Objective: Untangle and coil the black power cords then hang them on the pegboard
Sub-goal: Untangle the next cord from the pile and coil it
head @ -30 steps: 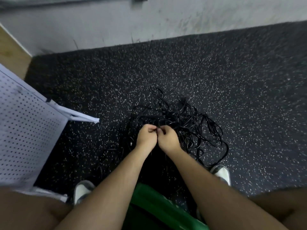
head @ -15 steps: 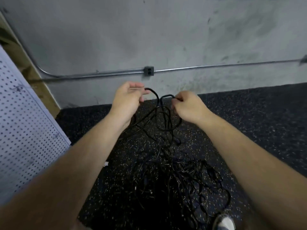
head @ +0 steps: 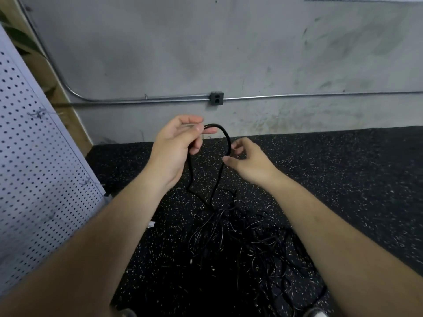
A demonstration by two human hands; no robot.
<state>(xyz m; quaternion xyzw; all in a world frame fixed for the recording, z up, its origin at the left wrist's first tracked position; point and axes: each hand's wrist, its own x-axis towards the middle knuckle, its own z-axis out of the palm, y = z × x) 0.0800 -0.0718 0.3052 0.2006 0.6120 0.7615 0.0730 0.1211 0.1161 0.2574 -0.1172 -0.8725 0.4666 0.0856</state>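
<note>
1. Change: half a second ago several looped strands hung knotted between the hands. Now a single cord [head: 220,128] arches from one hand to the other, and its two legs fall separately.
2. Left hand [head: 176,152]: thumb and forefinger pinch the top of the arch, and the remaining fingers [head: 195,146] are curled by the leg that drops below them.
3. Right hand [head: 248,162]: it sits lower, with the fingers half curled about the other leg. Whether they clamp it or only guide it cannot be told.
4. Tangle [head: 242,239]: the rest of the cords lie heaped on the speckled floor [head: 348,179] below the hands, which were down in the heap a second ago.
5. Pegboard [head: 34,161]: it stands at the left, and no cord is seen on it.
6. Reading: one cord seems to be coming free of the heap. Coiling and hanging are still to do.
</note>
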